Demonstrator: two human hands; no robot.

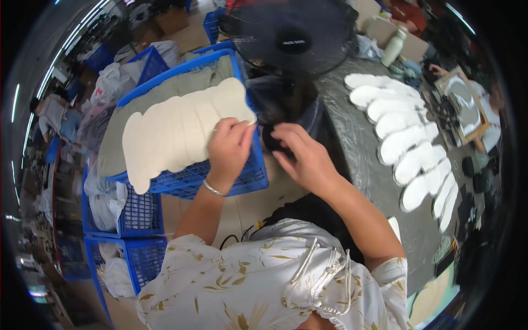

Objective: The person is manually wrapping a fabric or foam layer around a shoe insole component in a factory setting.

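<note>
A fanned row of cream insoles [176, 132] lies across the top of a blue plastic crate [258, 176]. My left hand [228, 148], with a bracelet on its wrist, is at the right end of the row, its thumb and fingers closed on the edge of the last insole [234, 99]. To its right, my right hand [305, 154] hovers with bent fingers, thumb and fingertips apart and nothing visible between them. Beyond those fingertips is a small black object [272, 138], whose kind I cannot make out. Grey-green sheets of material [118, 143] fill the crate beneath the insoles.
White insoles [396, 140] overlap in rows on the dark, plastic-covered table [357, 159] at right. A black fan [294, 41] stands ahead. More blue crates [144, 214] with bags are at left. A pale bottle [394, 48] stands on the table's far end; people work nearby.
</note>
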